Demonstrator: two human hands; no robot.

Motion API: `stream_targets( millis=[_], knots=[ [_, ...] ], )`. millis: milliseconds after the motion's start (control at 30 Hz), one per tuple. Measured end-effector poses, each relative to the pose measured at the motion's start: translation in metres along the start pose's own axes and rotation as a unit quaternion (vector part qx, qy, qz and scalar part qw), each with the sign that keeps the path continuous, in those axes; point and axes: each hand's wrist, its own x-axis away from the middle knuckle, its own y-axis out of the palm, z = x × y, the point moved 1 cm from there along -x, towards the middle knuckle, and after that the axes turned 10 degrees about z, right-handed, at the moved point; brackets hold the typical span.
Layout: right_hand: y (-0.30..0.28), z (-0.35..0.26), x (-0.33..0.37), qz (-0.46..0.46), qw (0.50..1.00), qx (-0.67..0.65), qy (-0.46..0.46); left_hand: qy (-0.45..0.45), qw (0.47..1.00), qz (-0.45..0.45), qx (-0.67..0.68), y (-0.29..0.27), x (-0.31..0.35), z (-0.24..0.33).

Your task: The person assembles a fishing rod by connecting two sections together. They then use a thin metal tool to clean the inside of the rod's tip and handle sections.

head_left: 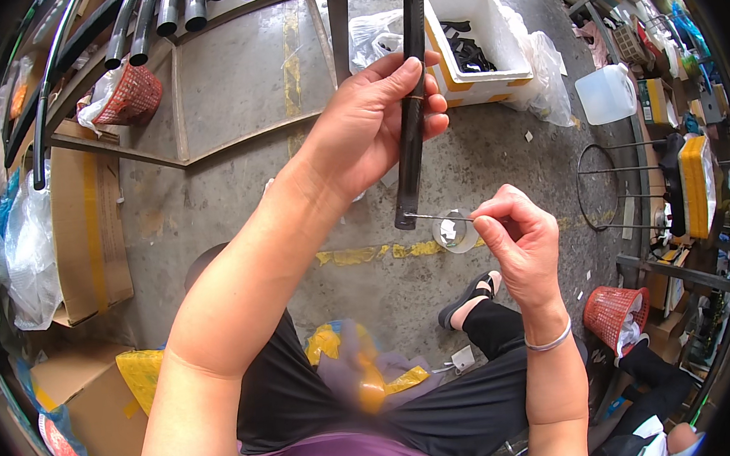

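Observation:
A long black tube [412, 137] stands nearly upright in the picture, with my left hand [381, 115] wrapped around its middle. Its lower end hangs free over the floor. Between thumb and fingertips, my right hand [518, 236] pinches a thin metal rod [442, 217]. The rod's tip touches the tube close to its lower end; whether it enters a hole there I cannot tell. Below the rod, a round clear disc-like thing [455, 232] with a white scrap shows against the floor.
Several black tubes [195, 13] lie on a metal frame [146, 156] at the far left. A white foam box [489, 52] of black parts stands beyond my left hand. To the right are a translucent jug [606, 96], a red basket [616, 315] and crowded shelving. Cardboard boxes [88, 235] stand left.

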Motion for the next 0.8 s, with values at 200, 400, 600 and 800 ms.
stream_targets(
  millis=[200,400,600,800],
  knots=[
    [0.002,0.001,-0.003,0.019,1.000,-0.011,-0.016,-0.016,1.000,-0.006,0.022,0.002,0.001,0.001],
    [0.001,0.002,-0.008,0.024,0.999,-0.001,-0.036,-0.003,0.999,-0.028,0.026,-0.001,0.000,0.000],
    [0.002,0.007,-0.008,0.019,1.000,-0.016,-0.018,-0.012,0.999,0.044,0.007,0.007,0.004,0.003],
    [-0.001,0.011,-0.006,-0.001,0.999,-0.045,0.014,-0.035,0.997,-0.013,0.072,-0.001,-0.001,0.002]
  ],
)
